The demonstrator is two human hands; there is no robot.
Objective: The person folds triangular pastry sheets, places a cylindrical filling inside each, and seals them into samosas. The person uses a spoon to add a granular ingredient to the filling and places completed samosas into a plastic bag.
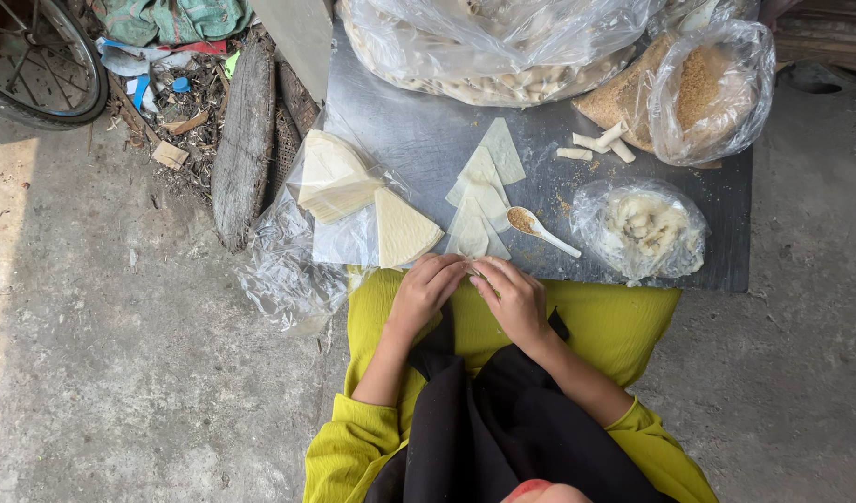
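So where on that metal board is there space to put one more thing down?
Bare tray shows between the stacked wrappers and the big bag, and between the spoon and the rolled pieces. It is crowded by both hands and the small bag.

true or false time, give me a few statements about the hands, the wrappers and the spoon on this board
1. Both hands, left hand and right hand, meet at the near edge of the grey board. True.
2. The white spoon is empty. False: its bowl holds brown filling.
3. Triangular wrappers lie spread on the board ahead of the hands. True.
4. The spoon lies left of the spread wrappers. False: it lies to their right.
5. A stack of wrappers sits on clear plastic at the left. True.
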